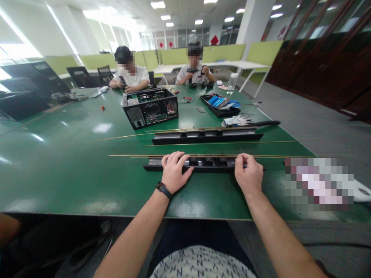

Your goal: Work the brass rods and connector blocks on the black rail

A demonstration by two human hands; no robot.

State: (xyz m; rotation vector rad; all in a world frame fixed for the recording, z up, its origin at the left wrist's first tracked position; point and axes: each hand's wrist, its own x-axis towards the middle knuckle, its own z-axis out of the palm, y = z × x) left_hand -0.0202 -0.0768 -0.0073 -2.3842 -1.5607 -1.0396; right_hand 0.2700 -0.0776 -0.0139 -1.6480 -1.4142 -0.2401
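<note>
Along the near side of a green tabletop (pixel 87 181), a slim black channel rail (pixel 214 169) lies lengthwise from left to right, directly under both hands. The left hand (pixel 174 173), with a dark wristwatch (pixel 164 189), rests across the rail's left part, fingers over its far side and thumb apart from them at the near edge. At the rail's right end, the right hand (pixel 249 174) has its thumb and forefinger drawn together beside thin brass-coloured rods (pixel 127 155); I cannot tell whether a rod is pinched between them. These rods run along the rail's far edge and reach past its left end.

Just beyond lies a second black rail (pixel 208 140), roughly parallel, with more rods around it. Farther off stand an open computer case (pixel 152 110) on the left and a black tray (pixel 224 113) of blue packets (pixel 218 101) on the right, white gloves (pixel 236 121) near it. Two co-workers sit at the far side, each holding dark objects.
</note>
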